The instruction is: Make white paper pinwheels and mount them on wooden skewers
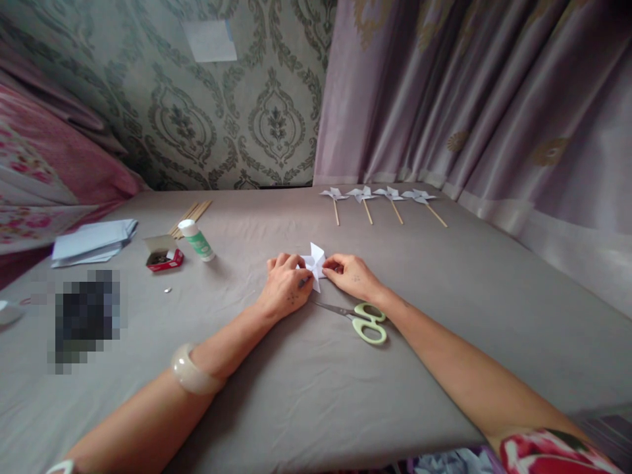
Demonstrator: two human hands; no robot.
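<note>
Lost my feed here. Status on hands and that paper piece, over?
Left hand and right hand both pinching the white folded paper pinwheel flat on the grey sheet. Scissors lie just below the right wrist, untouched.

Folded paper pinwheel (315, 264) at table (444, 342) centre, betw. left hand (285, 289) and right hand (351, 274), both touching it; scissors (359, 318) just in front, nearer the right forearm. Four finished pinwheels on sticks (379, 201) in a row behind, at far edge by curtain (469, 99). To the left: glue bottle (196, 239) w/ small open box (163, 254) beside it, loose sticks (191, 214) behind, paper stack (93, 241) further left.
</note>
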